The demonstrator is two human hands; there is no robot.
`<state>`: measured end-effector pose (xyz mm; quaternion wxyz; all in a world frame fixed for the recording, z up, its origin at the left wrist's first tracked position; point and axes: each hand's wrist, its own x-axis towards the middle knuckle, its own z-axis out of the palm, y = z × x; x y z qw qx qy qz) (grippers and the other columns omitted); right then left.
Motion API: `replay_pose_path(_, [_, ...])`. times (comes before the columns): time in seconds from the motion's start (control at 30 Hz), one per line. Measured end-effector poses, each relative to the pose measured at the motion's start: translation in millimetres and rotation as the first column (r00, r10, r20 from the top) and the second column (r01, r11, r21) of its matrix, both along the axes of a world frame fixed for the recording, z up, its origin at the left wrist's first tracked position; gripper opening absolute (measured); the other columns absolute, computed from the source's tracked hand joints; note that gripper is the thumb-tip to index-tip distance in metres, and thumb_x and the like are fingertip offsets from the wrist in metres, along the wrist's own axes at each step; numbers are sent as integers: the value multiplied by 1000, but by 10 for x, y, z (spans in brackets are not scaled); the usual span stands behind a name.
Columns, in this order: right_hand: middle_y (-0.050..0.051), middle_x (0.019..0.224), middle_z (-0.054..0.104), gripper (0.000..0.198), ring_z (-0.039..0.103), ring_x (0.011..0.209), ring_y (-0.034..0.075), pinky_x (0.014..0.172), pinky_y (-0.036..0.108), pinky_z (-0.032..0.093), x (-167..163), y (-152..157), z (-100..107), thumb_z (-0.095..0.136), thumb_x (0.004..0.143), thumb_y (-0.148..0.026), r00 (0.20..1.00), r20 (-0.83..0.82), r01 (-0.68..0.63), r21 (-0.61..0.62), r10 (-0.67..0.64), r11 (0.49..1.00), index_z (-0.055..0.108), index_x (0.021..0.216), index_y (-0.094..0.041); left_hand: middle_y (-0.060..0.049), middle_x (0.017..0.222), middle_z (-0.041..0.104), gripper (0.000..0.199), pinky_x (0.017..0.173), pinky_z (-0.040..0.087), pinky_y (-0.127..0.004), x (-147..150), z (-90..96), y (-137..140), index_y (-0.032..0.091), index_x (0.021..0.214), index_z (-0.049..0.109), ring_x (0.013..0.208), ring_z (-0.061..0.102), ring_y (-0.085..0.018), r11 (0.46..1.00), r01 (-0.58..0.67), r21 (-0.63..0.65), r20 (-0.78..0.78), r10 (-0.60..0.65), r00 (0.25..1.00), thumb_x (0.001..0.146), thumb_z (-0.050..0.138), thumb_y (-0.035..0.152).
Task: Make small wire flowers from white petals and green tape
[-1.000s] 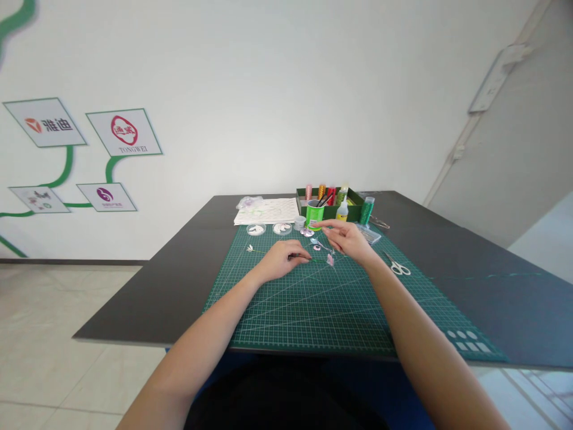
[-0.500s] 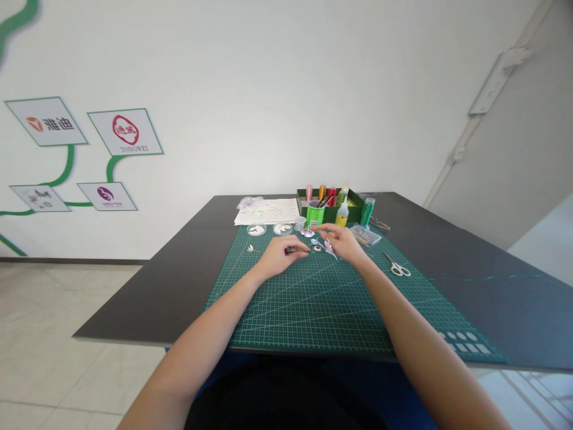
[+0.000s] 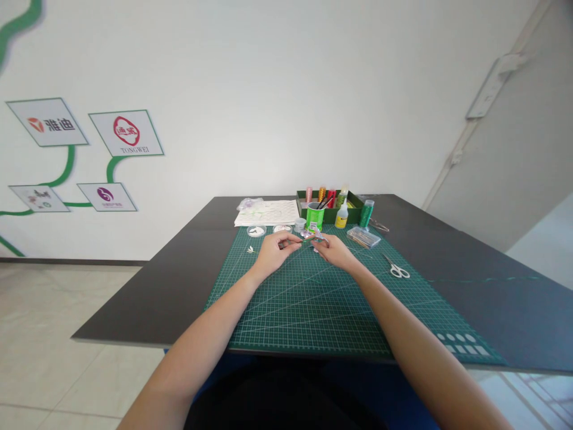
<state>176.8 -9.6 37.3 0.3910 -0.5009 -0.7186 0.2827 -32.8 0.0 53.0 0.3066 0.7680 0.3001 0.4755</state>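
My left hand (image 3: 276,249) is closed in a pinch on a thin green stem (image 3: 307,240). Facing it, my right hand (image 3: 335,251) is closed on a pale, shiny petal-like piece (image 3: 319,233) at the stem's other end. The fingers hide much of both. Just beyond the hands, small shiny purplish pieces lie by the green can (image 3: 315,216). Left of my left hand, a small white flower (image 3: 251,249) on a thin stem rests on the green cutting mat (image 3: 308,310).
Round dishes (image 3: 256,230), a glue bottle (image 3: 341,215) and a dark green box (image 3: 356,214) with thread spools stand at the back. White scissors (image 3: 397,270) and a clear case (image 3: 363,237) lie at right. White paper sheets (image 3: 268,212) lie at back left.
My right hand has lowered and turned inward, bringing the pale petal-like piece toward the left hand. The left hand has shifted slightly left. A green stem now shows between both hands' fingers.
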Motion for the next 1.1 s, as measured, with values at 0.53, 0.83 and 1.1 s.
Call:
replay_pose_path(0.53, [-7, 41, 37, 35, 35, 39, 11, 43, 23, 28, -52, -32, -45, 47, 89, -38, 983, 104, -142, -72, 149, 987, 68, 102, -14, -4, 82, 71, 18, 57, 42, -23, -59, -55, 134, 16, 88, 73, 59, 54, -11, 990, -127, -56, 99, 132, 986, 76, 70, 28])
replay_pose_path(0.83, [-7, 40, 38, 33, 37, 39, 10, 45, 22, 31, -61, -56, -47, 49, 89, -37, 980, 114, -157, -79, 165, 985, 69, 100, -13, -4, 83, 70, 23, 59, 42, -23, -96, -103, 204, 17, 98, 74, 59, 52, -10, 986, -161, -35, 75, 163, 984, 79, 67, 28])
replay_pose_path(1.1, [-7, 40, 41, 36, 38, 38, 10, 45, 22, 32, -71, -90, 24, 50, 90, -40, 976, 117, -172, -102, 184, 980, 70, 102, -12, -3, 82, 69, 21, 58, 41, -22, -129, -127, 264, 17, 95, 74, 59, 51, -10, 982, -188, -32, 62, 190, 980, 79, 67, 29])
